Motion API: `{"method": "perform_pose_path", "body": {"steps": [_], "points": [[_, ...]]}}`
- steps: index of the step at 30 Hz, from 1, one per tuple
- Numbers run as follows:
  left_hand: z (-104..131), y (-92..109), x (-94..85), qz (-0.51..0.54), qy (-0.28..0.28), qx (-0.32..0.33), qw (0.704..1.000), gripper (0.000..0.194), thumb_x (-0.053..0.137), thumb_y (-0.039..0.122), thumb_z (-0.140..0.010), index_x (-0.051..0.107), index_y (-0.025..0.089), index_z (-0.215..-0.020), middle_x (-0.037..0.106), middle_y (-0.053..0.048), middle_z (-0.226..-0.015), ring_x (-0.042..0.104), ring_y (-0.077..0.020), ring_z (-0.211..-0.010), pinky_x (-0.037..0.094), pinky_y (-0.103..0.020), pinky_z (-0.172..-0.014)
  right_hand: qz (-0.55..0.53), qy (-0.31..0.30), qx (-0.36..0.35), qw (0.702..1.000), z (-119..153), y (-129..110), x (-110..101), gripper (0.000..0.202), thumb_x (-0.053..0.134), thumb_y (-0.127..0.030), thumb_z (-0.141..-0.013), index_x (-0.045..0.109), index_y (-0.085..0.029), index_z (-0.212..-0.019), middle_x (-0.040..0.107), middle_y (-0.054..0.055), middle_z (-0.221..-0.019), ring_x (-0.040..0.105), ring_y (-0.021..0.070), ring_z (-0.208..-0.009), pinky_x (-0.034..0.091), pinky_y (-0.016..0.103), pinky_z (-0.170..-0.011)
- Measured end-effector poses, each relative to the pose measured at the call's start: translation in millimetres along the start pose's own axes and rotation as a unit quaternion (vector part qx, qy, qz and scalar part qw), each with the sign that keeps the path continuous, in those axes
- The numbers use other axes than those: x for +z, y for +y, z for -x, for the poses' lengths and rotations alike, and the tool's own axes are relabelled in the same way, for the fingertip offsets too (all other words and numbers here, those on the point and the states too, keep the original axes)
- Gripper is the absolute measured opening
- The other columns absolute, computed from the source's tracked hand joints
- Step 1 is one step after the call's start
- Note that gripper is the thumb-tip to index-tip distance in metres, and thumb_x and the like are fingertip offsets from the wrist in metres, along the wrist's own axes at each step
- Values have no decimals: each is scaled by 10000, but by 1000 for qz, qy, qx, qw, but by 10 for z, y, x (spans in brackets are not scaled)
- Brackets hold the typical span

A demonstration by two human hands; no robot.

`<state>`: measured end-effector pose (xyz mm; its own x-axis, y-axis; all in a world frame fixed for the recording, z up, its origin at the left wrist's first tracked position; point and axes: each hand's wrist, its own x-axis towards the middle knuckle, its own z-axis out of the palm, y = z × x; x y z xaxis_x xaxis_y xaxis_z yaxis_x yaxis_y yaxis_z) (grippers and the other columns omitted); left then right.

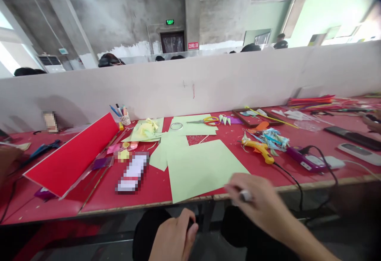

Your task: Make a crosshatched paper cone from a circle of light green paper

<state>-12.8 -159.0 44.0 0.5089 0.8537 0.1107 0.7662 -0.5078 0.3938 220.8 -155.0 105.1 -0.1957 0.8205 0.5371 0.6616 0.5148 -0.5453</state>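
My left hand (175,235) is below the table's front edge, over my lap, its fingers curled round a small dark object that is mostly hidden. At the near right corner of a large light green sheet (205,167), my right hand (253,195) is closed on a whitish, pen-like object (245,195), slightly blurred. Smaller green pieces lie behind the big sheet, with a silver ring (176,126) and yellow-handled scissors (205,121) on them. Crumpled pale yellow paper (147,129) sits to their left.
A yellow glue gun (258,149) with a cord, blue-white scraps (274,138) and a purple device (306,161) are on the right. On the left are a phone (133,172), a red board (74,153) and a pen cup (125,119). A white partition (149,90) stands behind.
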Motion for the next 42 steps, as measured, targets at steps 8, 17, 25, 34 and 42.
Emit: {"method": "perform_pose_path", "body": {"steps": [8, 17, 25, 34, 42], "points": [[-201, 335, -119, -43, -31, 57, 997, 267, 274, 298, -881, 506, 173, -926, 644, -65, -766, 591, -201, -645, 384, -250, -537, 276, -250, -103, 922, -66, -55, 598, 128, 466, -198, -823, 526, -188, -710, 627, 2, -540, 569, 153, -457, 154, 270, -435], [-279, 357, -273, -48, -102, 43, 993, 265, 339, 293, -879, 515, 165, -1031, 642, -78, -934, 602, -241, -808, 428, -301, -651, 307, -272, -78, 908, -153, -101, 481, 83, 479, -209, -821, 512, -189, -748, 643, 12, -553, 603, 168, -486, 152, 270, -429], [-308, 323, -253, 10, -78, 27, 997, 283, 303, 313, -892, 485, 162, -1048, 652, -78, -892, 615, -216, -795, 412, -259, -619, 347, -262, -93, 895, -194, -129, 578, 45, 501, -169, -797, 479, -179, -759, 619, 28, -520, 596, 195, -474, 157, 283, -426], [-325, 273, -210, -33, -69, -30, 997, 336, 243, 343, -903, 530, 168, -889, 617, -43, -664, 595, -196, -623, 302, -235, -487, 397, -114, -130, 901, -198, 59, 571, 252, 423, -242, -868, 521, -175, -645, 589, 23, -484, 552, 160, -454, 176, 281, -480], [-383, 178, -214, 98, -114, 20, 988, 325, 260, 350, -900, 531, 189, -976, 637, -46, -900, 582, -166, -726, 382, -237, -618, 392, -168, -155, 891, -139, 162, 685, 290, 425, -298, -874, 533, -158, -643, 604, 30, -462, 557, 146, -419, 146, 277, -457]]}}
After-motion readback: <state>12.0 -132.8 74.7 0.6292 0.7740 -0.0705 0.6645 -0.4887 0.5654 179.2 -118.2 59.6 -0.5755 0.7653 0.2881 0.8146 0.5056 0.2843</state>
